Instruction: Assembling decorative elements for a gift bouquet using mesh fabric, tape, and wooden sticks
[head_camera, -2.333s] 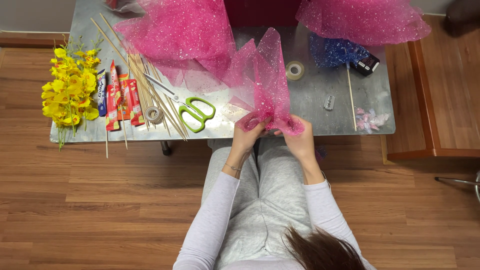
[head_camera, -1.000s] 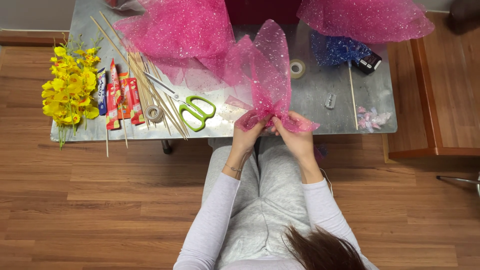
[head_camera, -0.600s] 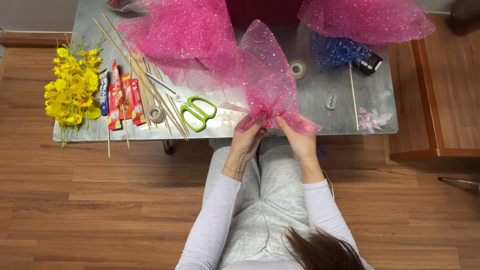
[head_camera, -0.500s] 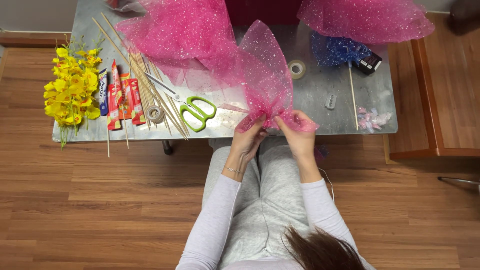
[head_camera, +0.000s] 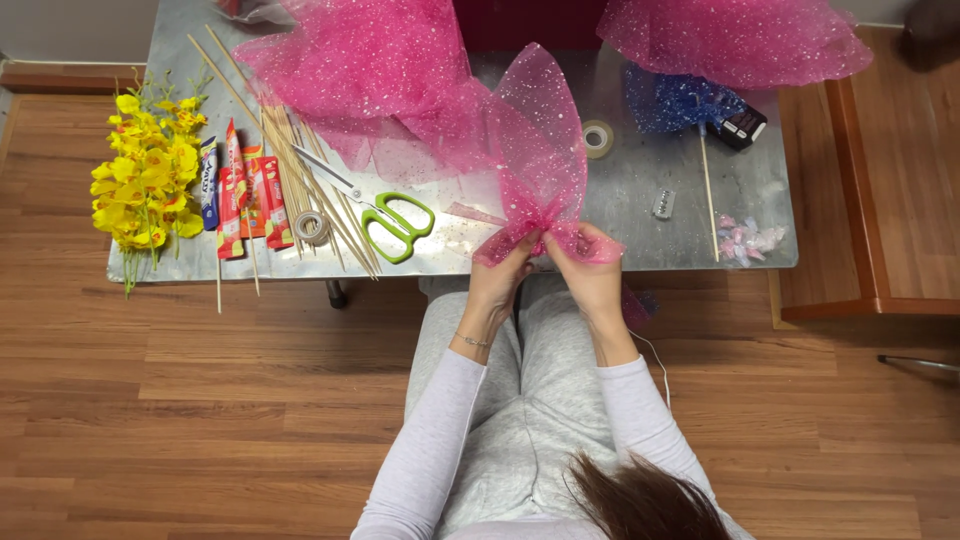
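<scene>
A: Centre of frame, at the near edge of the tabletop (head_camera: 640, 190). Left hand (head_camera: 503, 280) and right hand (head_camera: 590, 272) meet on the gathered waist of a pink glitter tulle piece (head_camera: 540, 150).

B: Finger state?

A: Both sets of fingers pressed together, pinching the bunched tulle from opposite sides. Exact finger count on the fabric: cannot tell, folds cover the tips.

B: Orientation of the piece?

A: Long axis runs up-frame from the pinch; the large fan rises above the hands, short tails splay left and right at the knuckles. Both hands equally near; the pinch sits between them.

B: Surroundings?

A: Green-handled scissors (head_camera: 398, 222) left of the hands, bamboo skewers (head_camera: 290, 170) further left, yellow artificial flowers (head_camera: 145, 185) at far left. Tape roll (head_camera: 598, 138) just right of the fan. More pink tulle (head_camera: 370, 70) at upper centre.
</scene>
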